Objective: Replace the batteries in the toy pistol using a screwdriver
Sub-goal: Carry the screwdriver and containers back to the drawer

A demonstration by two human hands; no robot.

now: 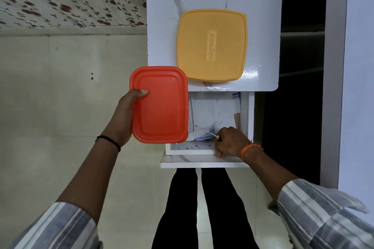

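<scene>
Screwdriver (206, 131): thin metal shaft, yellow-black handle, in rt hand (230, 141).

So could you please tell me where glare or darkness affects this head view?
Head view: glare patches sit on the glossy white cabinet top beside the yellow lid; the gap at the right is too dark to read; straight edges bow from the wide-angle lens; the screwdriver shaft stays sharp.

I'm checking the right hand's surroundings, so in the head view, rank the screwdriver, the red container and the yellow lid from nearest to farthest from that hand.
1. Screwdriver: held in the right hand, shaft pointing left over the open drawer.
2. Red container: to the left, held by the left hand.
3. Yellow lid: farthest, lying on the white cabinet top beyond the drawer.
</scene>
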